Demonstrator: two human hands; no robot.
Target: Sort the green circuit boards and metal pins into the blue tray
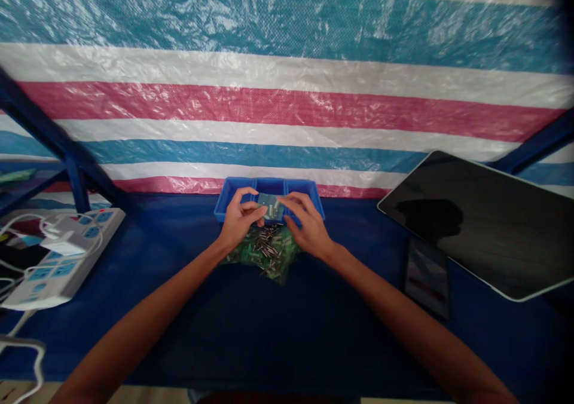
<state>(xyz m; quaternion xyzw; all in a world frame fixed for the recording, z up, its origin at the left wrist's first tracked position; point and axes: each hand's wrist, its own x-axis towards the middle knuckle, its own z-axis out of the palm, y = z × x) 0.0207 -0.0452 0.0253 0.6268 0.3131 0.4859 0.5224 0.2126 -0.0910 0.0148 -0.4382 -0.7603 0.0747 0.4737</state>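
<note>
My left hand (pixel 238 219) and my right hand (pixel 305 227) meet over the middle of the blue table, both pinching a small greenish circuit board (pixel 269 207) between their fingertips. Just below the hands lies a heap of green boards with several small metal pins (pixel 266 250). Behind the hands stands a blue plastic tray (pixel 269 186) with compartments; what lies in it is hidden by my fingers.
A white power strip (pixel 58 260) with plugs and white cables lies at the left. A dark tablet (pixel 484 222) leans at the right, with a phone (pixel 426 275) lying flat beside it. A striped plastic sheet (pixel 287 81) hangs behind the table; blue frame bars (pixel 54 141) cross at the left.
</note>
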